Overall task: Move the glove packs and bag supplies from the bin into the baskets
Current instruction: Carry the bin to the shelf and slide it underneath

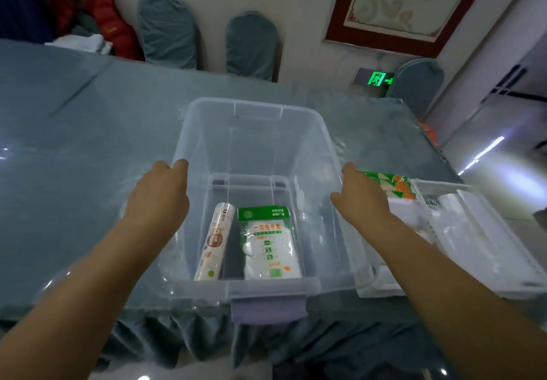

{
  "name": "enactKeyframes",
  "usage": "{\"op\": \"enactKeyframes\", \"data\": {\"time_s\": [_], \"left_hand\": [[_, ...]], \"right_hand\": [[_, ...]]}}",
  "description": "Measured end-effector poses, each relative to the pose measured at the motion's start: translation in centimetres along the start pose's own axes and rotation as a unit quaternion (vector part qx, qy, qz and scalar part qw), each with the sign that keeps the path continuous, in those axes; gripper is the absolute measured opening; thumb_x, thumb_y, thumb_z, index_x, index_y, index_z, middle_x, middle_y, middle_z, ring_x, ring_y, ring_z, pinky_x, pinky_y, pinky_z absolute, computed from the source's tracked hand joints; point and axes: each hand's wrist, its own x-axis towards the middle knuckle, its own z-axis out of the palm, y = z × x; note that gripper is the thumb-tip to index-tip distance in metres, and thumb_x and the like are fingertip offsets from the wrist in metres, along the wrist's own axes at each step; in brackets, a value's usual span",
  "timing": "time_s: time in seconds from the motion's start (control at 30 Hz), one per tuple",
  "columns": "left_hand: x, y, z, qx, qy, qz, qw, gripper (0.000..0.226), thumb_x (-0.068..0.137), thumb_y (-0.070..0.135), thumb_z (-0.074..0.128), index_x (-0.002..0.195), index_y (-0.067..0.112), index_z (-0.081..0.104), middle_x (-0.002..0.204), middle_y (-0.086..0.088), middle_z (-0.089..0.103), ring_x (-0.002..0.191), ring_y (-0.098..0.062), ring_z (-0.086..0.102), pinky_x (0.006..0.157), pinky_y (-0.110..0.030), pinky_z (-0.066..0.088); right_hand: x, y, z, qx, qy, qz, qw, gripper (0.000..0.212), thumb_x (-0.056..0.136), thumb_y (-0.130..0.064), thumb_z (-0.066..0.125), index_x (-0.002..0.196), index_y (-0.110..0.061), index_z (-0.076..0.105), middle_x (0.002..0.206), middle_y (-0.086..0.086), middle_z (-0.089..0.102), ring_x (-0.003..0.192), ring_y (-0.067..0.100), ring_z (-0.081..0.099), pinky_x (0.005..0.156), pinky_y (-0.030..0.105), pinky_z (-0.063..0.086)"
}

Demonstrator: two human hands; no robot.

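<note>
Both our hands, left [158, 196] and right [362, 199], rest open-fingered on the clear bin's [254, 286] side rims; a bag roll [213, 245] and glove pack [269, 243] lie inside.

The bin [257, 131] at frame centre is clear, smooth, glossy plastic. Inside, the roll [212, 243] and glove pack [269, 246] have shiny printed film wrappers. The basket [485, 231] at right is white slotted plastic. A glossy transparent sheet covers the matt blue-grey tablecloth [74, 143].
</note>
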Motion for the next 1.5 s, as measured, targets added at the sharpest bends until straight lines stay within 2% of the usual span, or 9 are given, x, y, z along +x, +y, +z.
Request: {"op": "enactKeyframes", "data": {"time_s": [0.17,0.37,0.63,0.77,0.9,1.0,1.17,1.27,1.5], "left_hand": [[0.2,1.2,-1.1,-0.031,0.025,0.006,0.999,0.046,0.080,-0.003,0.048,0.124,0.012,0.051,0.111,-0.019,0.052,0.087,-0.035,0.053,0.071,-0.041,0.046],[0.3,6.4,-5.2,-0.078,0.110,0.073,0.988,0.040,0.077,-0.001,0.056,0.114,0.016,0.057,0.108,-0.018,0.056,0.089,-0.037,0.054,0.071,-0.041,0.043],[-2.5,19.5,-6.4,-0.119,0.170,0.180,0.962,0.037,0.080,0.005,0.058,0.113,0.021,0.056,0.110,-0.015,0.056,0.086,-0.035,0.054,0.069,-0.039,0.045],[-6.1,27.8,-4.6,-0.162,0.159,0.247,0.942,0.038,0.080,0.004,0.059,0.114,0.020,0.055,0.116,-0.015,0.055,0.085,-0.032,0.054,0.068,-0.036,0.042],[-10.9,36.8,-2.5,-0.204,0.112,0.300,0.925,0.038,0.081,0.004,0.058,0.115,0.020,0.055,0.120,-0.015,0.055,0.096,-0.036,0.056,0.082,-0.042,0.050],[-15.0,43.5,-1.0,-0.214,0.082,0.327,0.917,0.039,0.081,0.005,0.059,0.115,0.022,0.054,0.119,-0.014,0.055,0.091,-0.036,0.057,0.079,-0.042,0.054],[-22.8,54.2,2.0,-0.219,0.053,0.367,0.902,0.040,0.079,0.003,0.060,0.116,0.018,0.056,0.112,-0.016,0.058,0.092,-0.035,0.057,0.074,-0.035,0.041],[-26.8,59.5,4.4,-0.229,0.018,0.382,0.895,0.038,0.082,0.006,0.062,0.118,0.018,0.056,0.120,-0.015,0.057,0.098,-0.034,0.057,0.085,-0.041,0.046],[-32.2,70.2,9.9,-0.242,-0.042,0.418,0.874,0.038,0.083,0.014,0.063,0.118,0.023,0.054,0.125,-0.010,0.055,0.097,-0.031,0.059,0.081,-0.036,0.047]], "right_hand": [[-0.4,1.4,-0.5,0.096,-0.003,0.071,0.993,0.031,0.078,-0.008,0.062,0.104,-0.001,0.047,0.107,0.019,0.055,0.094,0.035,0.056,0.069,0.030,0.039],[-1.9,5.6,-6.0,0.124,0.121,0.094,0.980,0.031,0.074,-0.008,0.064,0.102,-0.003,0.052,0.101,0.019,0.060,0.088,0.037,0.059,0.068,0.032,0.043],[-8.8,16.6,-13.7,0.148,0.263,0.149,0.942,0.050,0.074,-0.005,0.065,0.121,-0.006,0.049,0.113,0.016,0.059,0.100,0.034,0.057,0.073,0.027,0.037],[-14.4,24.9,-16.5,0.133,0.281,0.212,0.927,0.049,0.076,-0.008,0.066,0.121,-0.004,0.048,0.113,0.017,0.058,0.099,0.033,0.057,0.072,0.026,0.035],[-21.0,33.9,-18.7,0.119,0.283,0.265,0.914,0.053,0.076,-0.010,0.065,0.126,-0.007,0.046,0.119,0.016,0.057,0.103,0.032,0.055,0.074,0.025,0.034],[-25.9,40.4,-20.0,0.108,0.289,0.290,0.906,0.045,0.076,-0.011,0.065,0.119,-0.006,0.051,0.108,0.014,0.059,0.090,0.029,0.055,0.070,0.027,0.036],[-33.8,50.7,-21.3,0.099,0.304,0.328,0.889,0.035,0.077,-0.010,0.066,0.110,-0.010,0.053,0.091,0.004,0.055,0.071,0.017,0.048,0.050,0.018,0.029],[-38.0,55.9,-21.9,0.088,0.298,0.372,0.875,0.049,0.078,-0.010,0.068,0.122,-0.006,0.049,0.109,0.011,0.059,0.088,0.026,0.057,0.068,0.021,0.039],[-44.0,65.9,-22.1,0.089,0.290,0.449,0.841,0.050,0.080,-0.009,0.066,0.126,-0.008,0.047,0.117,0.016,0.059,0.103,0.031,0.058,0.086,0.031,0.043]]}}
